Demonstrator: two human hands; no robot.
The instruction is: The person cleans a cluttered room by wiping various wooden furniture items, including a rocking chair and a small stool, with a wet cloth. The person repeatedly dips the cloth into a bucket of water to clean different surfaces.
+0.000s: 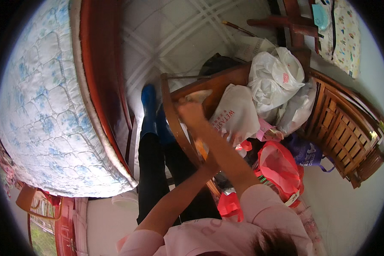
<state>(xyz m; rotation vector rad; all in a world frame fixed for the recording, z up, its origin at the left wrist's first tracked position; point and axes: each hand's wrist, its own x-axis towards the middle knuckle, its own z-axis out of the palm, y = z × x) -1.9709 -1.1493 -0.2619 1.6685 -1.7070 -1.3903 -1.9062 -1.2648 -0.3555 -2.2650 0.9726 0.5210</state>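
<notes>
My right hand (190, 110), blurred, reaches over the curved armrest (172, 120) of a wooden bench. Its fingers are bunched on a pale cloth (200, 95) against the bench's brown wood (225, 81). My left forearm crosses beneath the right one. The fingers of my left hand (232, 137) show at the lower edge of a white bag (235, 112) with red print, gripping it; the palm is hidden. Beside that bag are a knotted white plastic bag (275, 80) and a pink package (268, 130).
A red bag (280, 169) and a purple bag (307, 152) lie to the right, near a slatted wooden chair (339, 128). At the left stands a bed with a blue-flowered quilt (48, 105). A stick (240, 28) lies on the tiled floor (179, 35).
</notes>
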